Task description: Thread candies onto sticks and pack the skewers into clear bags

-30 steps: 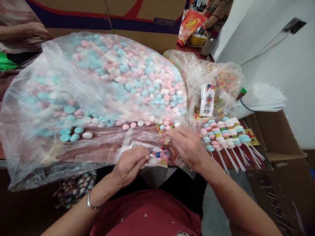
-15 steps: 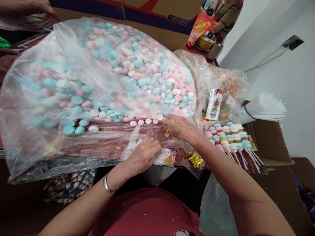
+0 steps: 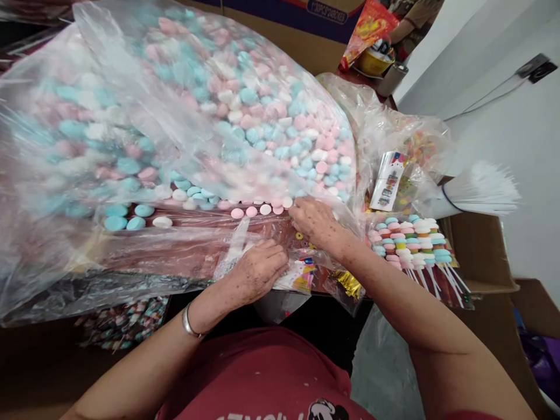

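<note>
My left hand (image 3: 260, 269) lies over printed wrappers (image 3: 300, 277) at the table's front edge, its fingers curled together; whatever they hold is hidden. Further right and up, my right hand (image 3: 314, 223) has its fingers bent down beside small ring-shaped candies (image 3: 299, 235), fingertips out of sight. A row of pink and white round candies (image 3: 265, 209) ends at its fingers. Behind both hands spreads a large clear bag (image 3: 245, 151) full of blue, pink and white candies. Gold twist ties (image 3: 347, 283) lie near my right forearm.
On the right, candy skewers (image 3: 411, 245) on white sticks lie beside a cardboard box (image 3: 479, 251). Behind them are a stack of printed cards (image 3: 387, 182) and a bundle of white sticks (image 3: 481, 189). A person's arm (image 3: 405, 29) shows at the back right.
The view has shifted slightly, with the wall and sticks further right. The other person's hand at the upper left has mostly left the view. Both my hands keep nearly the same places.
</note>
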